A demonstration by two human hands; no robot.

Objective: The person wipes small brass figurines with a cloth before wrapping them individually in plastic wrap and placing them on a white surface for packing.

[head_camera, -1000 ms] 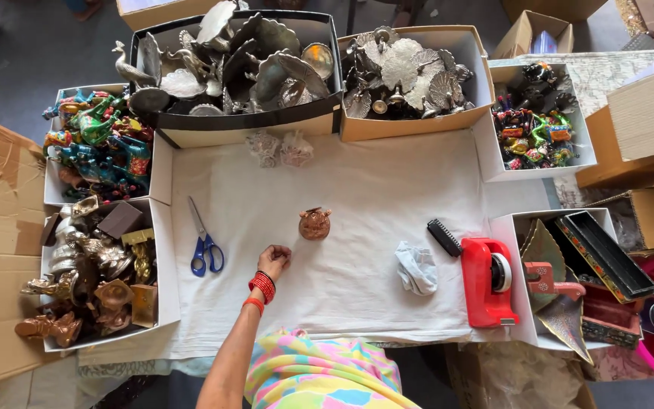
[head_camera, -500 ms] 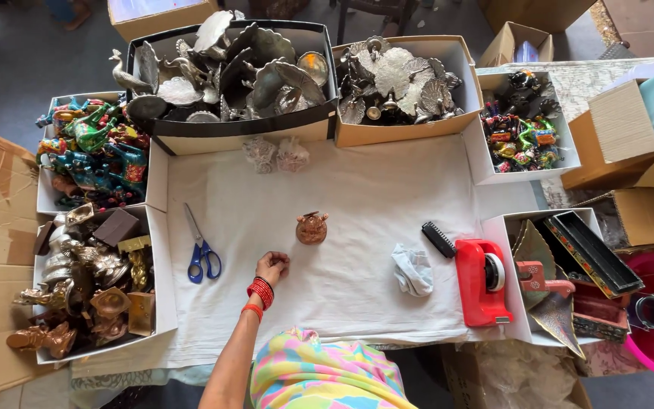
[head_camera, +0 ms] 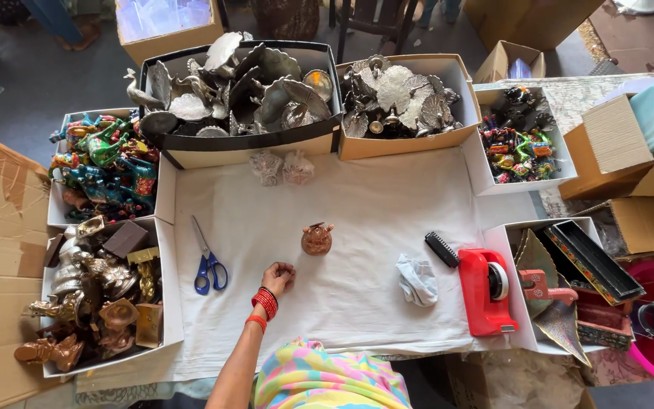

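My left hand (head_camera: 278,276) rests on the white cloth (head_camera: 357,204) with its fingers curled in and nothing visible in them; red bangles circle the wrist. A small copper-coloured figurine (head_camera: 316,238) stands on the cloth just beyond and to the right of the hand, apart from it. Blue-handled scissors (head_camera: 207,266) lie to the hand's left. My right hand is out of sight.
A crumpled white rag (head_camera: 418,279), a black comb-like piece (head_camera: 441,248) and a red tape dispenser (head_camera: 484,291) lie to the right. Boxes of silver metal pieces (head_camera: 236,83), painted figurines (head_camera: 104,163) and brass figures (head_camera: 92,295) ring the cloth. Two wrapped bundles (head_camera: 281,167) sit at the far edge.
The view has shifted slightly. My left hand stays curled on the cloth in about the same place near the figurine.
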